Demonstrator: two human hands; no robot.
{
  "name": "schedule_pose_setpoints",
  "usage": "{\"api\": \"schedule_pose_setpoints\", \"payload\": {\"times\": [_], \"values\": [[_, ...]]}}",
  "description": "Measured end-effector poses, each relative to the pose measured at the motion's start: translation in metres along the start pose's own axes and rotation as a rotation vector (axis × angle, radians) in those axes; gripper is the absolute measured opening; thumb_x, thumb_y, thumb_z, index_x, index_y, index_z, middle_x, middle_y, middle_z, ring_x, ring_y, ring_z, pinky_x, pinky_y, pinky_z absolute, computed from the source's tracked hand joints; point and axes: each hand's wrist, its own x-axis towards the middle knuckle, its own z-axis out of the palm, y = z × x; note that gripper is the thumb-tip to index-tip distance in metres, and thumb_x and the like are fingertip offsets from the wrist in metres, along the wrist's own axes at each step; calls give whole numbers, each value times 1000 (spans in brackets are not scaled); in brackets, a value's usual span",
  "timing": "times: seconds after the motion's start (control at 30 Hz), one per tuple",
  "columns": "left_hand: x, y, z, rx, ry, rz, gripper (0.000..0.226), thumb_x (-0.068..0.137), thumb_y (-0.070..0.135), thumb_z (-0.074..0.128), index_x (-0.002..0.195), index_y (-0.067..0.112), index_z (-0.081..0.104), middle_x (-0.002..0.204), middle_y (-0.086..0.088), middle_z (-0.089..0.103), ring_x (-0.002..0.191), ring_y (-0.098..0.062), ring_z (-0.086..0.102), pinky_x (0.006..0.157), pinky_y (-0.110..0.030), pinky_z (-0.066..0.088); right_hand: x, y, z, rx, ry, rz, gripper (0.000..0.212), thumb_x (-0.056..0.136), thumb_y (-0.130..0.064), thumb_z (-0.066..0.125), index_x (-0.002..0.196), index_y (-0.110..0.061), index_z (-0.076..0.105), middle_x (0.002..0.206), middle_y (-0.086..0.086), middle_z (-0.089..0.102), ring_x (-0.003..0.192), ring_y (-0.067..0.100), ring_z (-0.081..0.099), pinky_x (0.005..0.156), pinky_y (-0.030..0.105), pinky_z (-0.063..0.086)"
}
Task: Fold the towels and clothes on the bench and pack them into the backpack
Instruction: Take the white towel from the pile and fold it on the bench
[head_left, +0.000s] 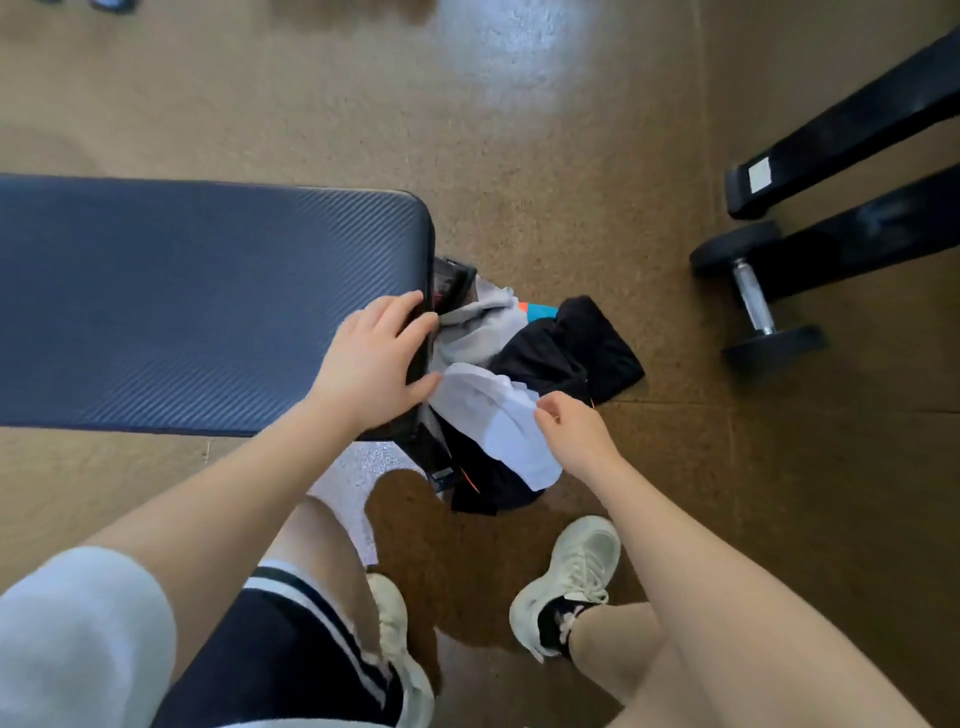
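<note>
Pinching the edge of a white folded cloth (498, 415), the right hand (574, 434) holds it over a black fabric backpack (566, 353) on the brown floor (571, 130), just off the end of the dark blue padded bench (197, 306). Grey garment (480, 327) sits in the bag's opening. Left hand (376, 358) — fingers straight, relaxed — rests on the bench end, gripping nothing. Black dumbbell (753, 296) well apart, to the right.
</note>
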Motion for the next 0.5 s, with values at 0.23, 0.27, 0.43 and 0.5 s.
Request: {"api": "schedule_pose_setpoints", "payload": {"times": [0.23,0.27,0.43,0.5], "values": [[13,-4,26,106,292,12,60,68,42,50,118,11,59,129,-12,53,114,-33,48,90,-39,33,89,21,63,-65,43,-148,36,98,-23,41,132,-11,46,136,8,48,122,24,46,96,34,40],[13,-5,27,104,317,18,60,68,42,51,118,11,59,129,-12,53,114,-32,48,91,-39,31,98,23,69,-93,58,-161,37,98,-22,40,133,-11,46,138,7,45,124,25,44,96,36,41],[14,-9,33,128,414,54,61,65,41,55,118,11,59,126,-11,54,113,-31,45,89,-38,31,142,31,94,-339,66,-215,42,100,-25,38,140,-15,36,141,7,43,128,29,39,100,40,37],[15,-10,35,117,433,49,62,65,42,54,118,10,58,126,-10,54,112,-29,44,89,-37,31,152,33,106,-483,32,-181,34,98,-25,41,130,-14,43,125,11,56,117,31,48,88,37,39]]}}
